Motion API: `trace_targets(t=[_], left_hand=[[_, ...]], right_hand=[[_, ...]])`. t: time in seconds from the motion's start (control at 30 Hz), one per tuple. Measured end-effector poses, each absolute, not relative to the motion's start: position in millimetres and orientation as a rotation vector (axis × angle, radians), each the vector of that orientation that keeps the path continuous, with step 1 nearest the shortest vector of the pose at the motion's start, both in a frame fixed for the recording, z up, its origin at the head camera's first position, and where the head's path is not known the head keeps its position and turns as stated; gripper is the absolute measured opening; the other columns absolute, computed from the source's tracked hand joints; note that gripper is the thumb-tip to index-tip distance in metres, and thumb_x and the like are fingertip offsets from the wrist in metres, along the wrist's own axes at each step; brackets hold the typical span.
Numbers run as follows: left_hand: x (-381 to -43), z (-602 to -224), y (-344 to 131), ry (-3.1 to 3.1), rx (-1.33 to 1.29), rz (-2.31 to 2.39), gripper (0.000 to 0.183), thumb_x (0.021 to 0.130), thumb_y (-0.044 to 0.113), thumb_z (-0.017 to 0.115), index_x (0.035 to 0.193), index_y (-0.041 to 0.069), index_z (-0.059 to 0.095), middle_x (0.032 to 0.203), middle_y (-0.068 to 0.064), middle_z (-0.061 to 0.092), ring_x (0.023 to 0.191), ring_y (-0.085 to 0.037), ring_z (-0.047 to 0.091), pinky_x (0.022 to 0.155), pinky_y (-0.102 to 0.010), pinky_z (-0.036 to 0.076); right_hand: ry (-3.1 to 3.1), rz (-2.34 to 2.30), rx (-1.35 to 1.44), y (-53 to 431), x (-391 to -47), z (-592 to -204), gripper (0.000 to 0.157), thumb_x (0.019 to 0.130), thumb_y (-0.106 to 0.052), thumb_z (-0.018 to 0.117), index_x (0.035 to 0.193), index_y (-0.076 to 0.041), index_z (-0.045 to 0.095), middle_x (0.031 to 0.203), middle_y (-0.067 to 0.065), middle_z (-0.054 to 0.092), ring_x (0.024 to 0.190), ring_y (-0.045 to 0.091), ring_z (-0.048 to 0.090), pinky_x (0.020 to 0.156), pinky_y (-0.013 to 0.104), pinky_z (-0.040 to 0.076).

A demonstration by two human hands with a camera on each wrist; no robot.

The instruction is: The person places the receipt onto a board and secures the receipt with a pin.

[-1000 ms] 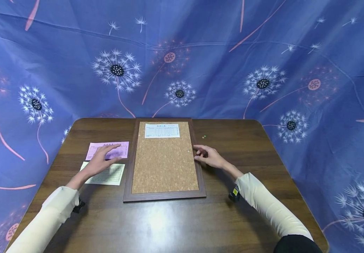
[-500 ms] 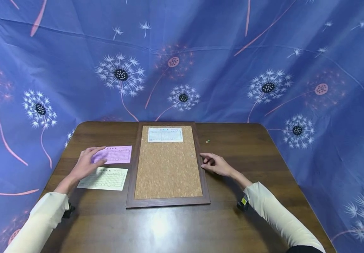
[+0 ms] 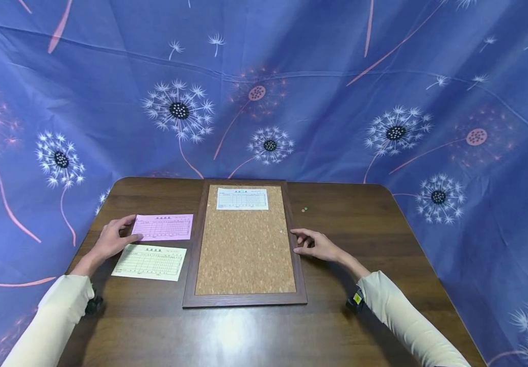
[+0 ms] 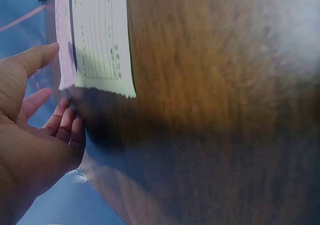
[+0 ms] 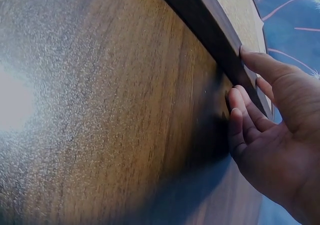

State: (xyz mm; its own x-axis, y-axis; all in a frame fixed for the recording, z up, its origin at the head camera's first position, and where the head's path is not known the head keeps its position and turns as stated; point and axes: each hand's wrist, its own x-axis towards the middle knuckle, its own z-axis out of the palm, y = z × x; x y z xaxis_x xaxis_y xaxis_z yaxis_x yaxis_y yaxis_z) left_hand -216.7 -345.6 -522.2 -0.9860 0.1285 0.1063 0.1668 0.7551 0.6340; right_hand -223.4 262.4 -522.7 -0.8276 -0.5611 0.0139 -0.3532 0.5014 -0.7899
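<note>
Reaching around the left end of a pink slip, the left hand has its thumb parted from its fingers; the thumb tip overlaps the slip's lower left corner, though whether it presses there cannot be told. The pink slip lies flat on the wooden surface, with a pale green slip just below it, nearer the person. Next comes a brown-framed corkboard, lying flat, a white slip near its far end and a tiny pale speck close to the right side of the cork. The right hand rests its thumb and forefinger against the frame's right edge, other fingers loosely bent. Beyond that hand lie two tiny dots, one green, one orange-brown.
</note>
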Motion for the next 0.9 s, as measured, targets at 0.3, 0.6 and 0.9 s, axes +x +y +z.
trace_targets(t=[0.3, 0.6, 0.9], left_hand=[[-228, -525, -354, -2.999, -0.236, -1.005, 0.074, 0.085, 0.017, 0.077, 0.141, -0.018, 0.042, 0.123, -0.042, 0.051, 0.113, -0.052, 0.044, 0.099, -0.062, 0.022], [-237, -523, -358, -3.069, -0.223, -0.984, 0.07, 0.085, 0.022, 0.078, 0.139, -0.012, 0.048, 0.122, -0.039, 0.053, 0.113, -0.049, 0.043, 0.096, -0.062, 0.023], [-235, -527, -352, -2.926, -0.193, -1.109, 0.055, 0.081, 0.01, 0.081, 0.126, -0.012, 0.058, 0.118, -0.036, 0.059, 0.102, -0.043, 0.055, 0.086, -0.042, 0.035]], right_hand=[[2.47, -1.253, -0.756, 263, -222, -524, 0.056, 0.091, -0.009, 0.076, 0.142, 0.002, 0.055, 0.101, 0.02, 0.065, 0.079, 0.011, 0.058, 0.07, 0.021, 0.049], [2.48, -1.238, -0.74, 261, -223, -524, 0.055, 0.093, -0.009, 0.074, 0.142, 0.003, 0.054, 0.101, 0.022, 0.064, 0.08, 0.013, 0.058, 0.071, 0.022, 0.049], [2.483, -1.256, -0.733, 260, -224, -523, 0.054, 0.093, -0.009, 0.075, 0.141, 0.002, 0.054, 0.1, 0.021, 0.064, 0.08, 0.012, 0.057, 0.071, 0.022, 0.048]])
